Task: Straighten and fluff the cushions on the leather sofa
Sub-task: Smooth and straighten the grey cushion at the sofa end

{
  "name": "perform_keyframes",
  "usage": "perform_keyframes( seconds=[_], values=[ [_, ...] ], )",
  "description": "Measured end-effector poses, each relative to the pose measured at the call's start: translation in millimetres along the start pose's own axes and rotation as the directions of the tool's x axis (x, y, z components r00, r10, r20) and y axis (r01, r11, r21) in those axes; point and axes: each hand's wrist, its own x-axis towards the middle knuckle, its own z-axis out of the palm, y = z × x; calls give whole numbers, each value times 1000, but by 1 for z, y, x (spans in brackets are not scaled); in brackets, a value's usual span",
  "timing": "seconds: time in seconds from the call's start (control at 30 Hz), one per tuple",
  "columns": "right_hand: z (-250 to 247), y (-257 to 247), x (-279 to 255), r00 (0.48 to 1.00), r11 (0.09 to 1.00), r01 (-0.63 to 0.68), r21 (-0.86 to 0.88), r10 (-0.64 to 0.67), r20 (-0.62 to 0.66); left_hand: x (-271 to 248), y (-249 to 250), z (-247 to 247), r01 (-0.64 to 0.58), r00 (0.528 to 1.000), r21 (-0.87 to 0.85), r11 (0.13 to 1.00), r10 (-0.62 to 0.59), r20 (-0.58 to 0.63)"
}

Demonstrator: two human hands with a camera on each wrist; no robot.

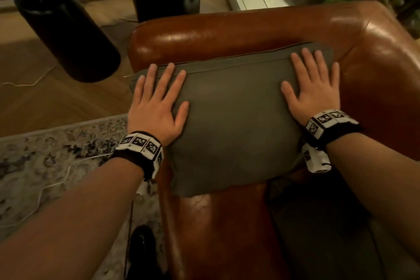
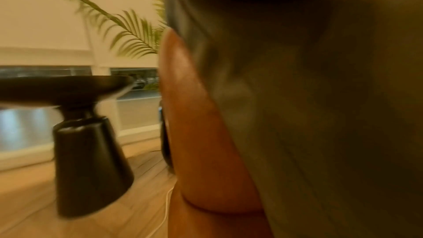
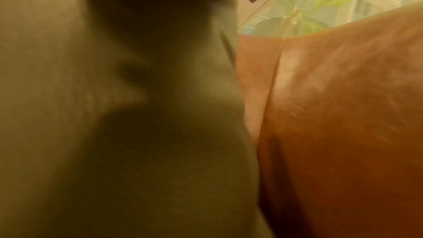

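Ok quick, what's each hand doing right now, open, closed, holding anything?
Left hand: open, fingers spread flat on the grey-green fabric cushion.
Right hand: open, pressed flat on the same cushion.

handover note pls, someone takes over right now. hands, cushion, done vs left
Left hand: flat, fingers spread, pressing the left side of the grey cushion.
Right hand: flat, fingers spread, pressing its right side.
Cushion: leaning against the arm of the brown leather sofa, bottom edge on the seat. Nothing is gripped.
Done: cushion looks placed and fairly square.
Left: probably finish patting it into shape, then handle the darker fabric piece on the seat at lower right; what it is can't be told.
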Motion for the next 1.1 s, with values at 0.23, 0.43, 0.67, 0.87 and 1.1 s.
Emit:
perform_keyframes(
  seconds=[0.23, 0.43, 0.67, 0.87, 1.1],
  values=[
    [-9, -33, -42, 966, 983, 173, 66, -156, -208, -37, -2, -9, 143, 983, -86, 986, -152, -101],
    [28, -80, -64, 913, 920, 391, -3, -388, -124, -33, 32, 15, -191, 981, 28, 981, 191, 24],
    [22, -73, -71, 895, 916, 400, 44, -379, -237, -16, 6, 10, -272, 962, 35, 962, 271, 31],
    [82, -161, -140, 611, 604, 785, -139, -792, 10, -7, -13, 5, -364, 931, 55, 930, 360, 66],
    [122, -179, -192, 466, 444, 880, -166, -746, 475, -16, -12, 9, -363, 931, 74, 929, 358, 77]
  ],
)
